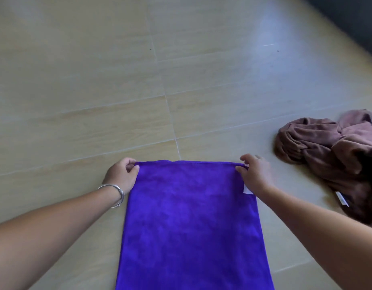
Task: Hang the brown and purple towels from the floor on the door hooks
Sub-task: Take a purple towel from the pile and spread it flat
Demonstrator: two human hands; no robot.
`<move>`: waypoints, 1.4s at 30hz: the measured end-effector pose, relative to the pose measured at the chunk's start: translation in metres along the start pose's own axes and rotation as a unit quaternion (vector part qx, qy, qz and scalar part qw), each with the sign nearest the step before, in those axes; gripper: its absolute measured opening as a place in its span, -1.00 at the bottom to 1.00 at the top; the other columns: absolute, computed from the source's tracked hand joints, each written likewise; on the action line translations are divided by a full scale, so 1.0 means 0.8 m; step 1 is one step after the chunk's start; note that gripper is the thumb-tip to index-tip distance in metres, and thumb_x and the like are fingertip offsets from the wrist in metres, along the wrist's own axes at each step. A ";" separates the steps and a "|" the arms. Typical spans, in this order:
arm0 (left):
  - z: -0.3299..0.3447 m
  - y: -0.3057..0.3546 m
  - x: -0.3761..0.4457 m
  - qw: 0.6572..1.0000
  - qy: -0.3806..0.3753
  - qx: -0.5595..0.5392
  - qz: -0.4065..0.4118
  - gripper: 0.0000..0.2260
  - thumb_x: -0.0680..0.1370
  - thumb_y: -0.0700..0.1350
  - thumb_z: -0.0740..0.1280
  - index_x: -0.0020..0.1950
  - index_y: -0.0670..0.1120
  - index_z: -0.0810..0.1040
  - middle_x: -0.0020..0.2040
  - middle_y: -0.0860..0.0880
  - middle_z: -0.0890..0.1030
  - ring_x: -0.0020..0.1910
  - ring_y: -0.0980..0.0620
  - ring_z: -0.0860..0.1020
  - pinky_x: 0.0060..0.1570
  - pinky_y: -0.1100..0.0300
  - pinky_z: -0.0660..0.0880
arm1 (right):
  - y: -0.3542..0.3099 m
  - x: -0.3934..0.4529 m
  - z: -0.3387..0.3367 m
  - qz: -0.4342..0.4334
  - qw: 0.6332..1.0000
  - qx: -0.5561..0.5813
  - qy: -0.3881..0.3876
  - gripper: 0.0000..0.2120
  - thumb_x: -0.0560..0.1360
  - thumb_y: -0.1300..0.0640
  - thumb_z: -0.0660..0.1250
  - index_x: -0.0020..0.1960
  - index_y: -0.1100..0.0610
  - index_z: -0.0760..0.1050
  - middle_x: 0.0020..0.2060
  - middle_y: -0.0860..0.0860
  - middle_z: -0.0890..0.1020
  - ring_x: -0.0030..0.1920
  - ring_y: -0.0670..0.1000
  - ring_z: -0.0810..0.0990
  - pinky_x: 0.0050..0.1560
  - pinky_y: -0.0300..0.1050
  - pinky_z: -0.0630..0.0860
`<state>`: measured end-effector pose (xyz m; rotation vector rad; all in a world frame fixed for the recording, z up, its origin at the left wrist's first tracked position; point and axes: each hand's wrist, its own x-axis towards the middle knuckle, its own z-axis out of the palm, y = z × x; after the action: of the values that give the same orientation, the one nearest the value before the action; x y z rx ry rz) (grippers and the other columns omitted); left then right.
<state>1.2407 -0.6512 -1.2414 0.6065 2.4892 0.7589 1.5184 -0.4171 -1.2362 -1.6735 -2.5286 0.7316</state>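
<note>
The soft, limp purple towel (pixel 191 222), spread over the floor (pixel 97 80), is pinched at its far corners by the left hand (pixel 121 174) and right hand (pixel 255 172), fingers closed on the hem.

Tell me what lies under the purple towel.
Around the purple towel, only tiled floor shows. The towel, held at its top corners, covers whatever is beneath it, so I cannot tell.

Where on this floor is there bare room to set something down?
Bare floor lies beyond the purple towel and left of the left hand. It is crowded on the right, where the right hand is near the heaped brown towel, a narrow strip between.
</note>
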 end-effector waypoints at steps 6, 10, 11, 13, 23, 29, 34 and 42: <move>-0.002 0.003 -0.107 0.877 -0.068 0.245 0.409 -0.54 0.49 0.13 0.24 0.31 -0.07 0.51 0.25 -0.11 0.52 0.20 -0.16 0.54 0.19 -0.02 0.48 | 0.016 -0.091 -0.012 -0.349 0.924 -0.154 -0.017 -0.48 0.40 -0.17 0.37 0.27 0.05 0.49 0.26 0.11 0.52 0.25 0.19 0.50 0.24 0.08 0.42; 0.027 -0.024 -0.158 0.776 -0.204 0.412 0.432 -0.26 0.44 0.45 0.06 0.53 0.09 0.20 0.53 -0.13 0.21 0.50 -0.13 0.21 0.36 -0.21 0.26 | 0.034 -0.126 0.017 -0.388 0.857 -0.265 -0.211 -0.18 0.39 -0.50 0.03 0.53 -0.10 0.12 0.55 0.07 0.10 0.54 0.11 0.05 0.49 0.18 0.00; 0.032 -0.028 -0.154 0.762 -0.228 0.433 0.424 -0.22 0.44 0.46 0.03 0.57 0.13 0.01 0.58 -0.12 0.01 0.55 -0.14 0.01 0.43 -0.24 0.07 | 0.037 -0.118 0.021 -0.390 0.844 -0.286 -0.233 -0.14 0.39 -0.54 -0.04 0.56 -0.12 -0.03 0.56 0.04 -0.06 0.55 0.10 -0.10 0.50 0.18 -0.14; 0.037 -0.034 -0.129 0.749 -0.255 0.458 0.405 -0.21 0.45 0.47 -0.04 0.49 0.21 -0.39 0.53 -0.06 -0.38 0.49 -0.08 -0.38 0.43 -0.18 -0.32 | 0.032 -0.094 0.026 -0.394 0.836 -0.316 -0.215 -0.11 0.37 -0.56 -0.10 0.56 -0.15 -0.19 0.55 0.01 -0.20 0.54 0.08 -0.24 0.48 0.15 -0.26; 0.003 0.007 -0.093 0.757 -0.156 0.398 0.494 -0.34 0.43 0.32 0.30 0.46 0.06 0.37 0.43 -0.12 0.41 0.37 -0.10 0.42 0.31 -0.02 0.39 | -0.016 -0.073 0.008 -0.437 0.860 -0.235 -0.123 -0.24 0.44 -0.42 0.11 0.52 -0.05 0.19 0.53 0.09 0.18 0.53 0.08 0.11 0.51 0.11 0.01; -0.013 -0.046 -0.135 0.665 -0.258 0.384 0.587 -0.61 0.29 0.35 0.38 -0.10 0.09 0.52 -0.25 0.14 0.48 -0.35 0.10 0.47 -0.41 0.30 0.40 | 0.052 -0.125 0.008 -0.578 0.769 -0.222 -0.156 -0.40 0.39 -0.34 0.28 0.28 0.01 0.51 0.31 0.06 0.51 0.32 0.07 0.47 0.32 0.07 0.41; -0.016 -0.058 -0.136 0.683 -0.234 0.354 0.594 -0.75 0.34 0.22 0.47 -0.19 0.09 0.55 -0.28 0.13 0.49 -0.38 0.09 0.45 -0.42 0.29 0.41 | 0.072 -0.124 0.010 -0.619 0.757 -0.188 -0.096 -0.67 0.46 -0.17 0.35 -0.09 0.11 0.56 -0.09 0.03 0.59 -0.09 0.10 0.58 0.00 0.00 0.55; -0.015 -0.066 -0.150 0.761 -0.131 0.310 0.555 -0.62 0.63 0.03 0.03 -0.28 0.05 0.52 -0.33 0.11 0.49 -0.38 0.05 0.49 -0.41 0.26 0.42 | 0.067 -0.135 -0.001 -0.577 0.788 -0.211 -0.043 -0.78 0.53 0.03 0.30 -0.27 0.04 0.49 -0.31 -0.02 0.50 -0.33 0.05 0.48 -0.32 -0.10 0.46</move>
<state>1.3148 -0.7590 -1.2288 2.3386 1.8675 0.0871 1.6104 -0.4941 -1.2310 0.1671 -3.1426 0.0949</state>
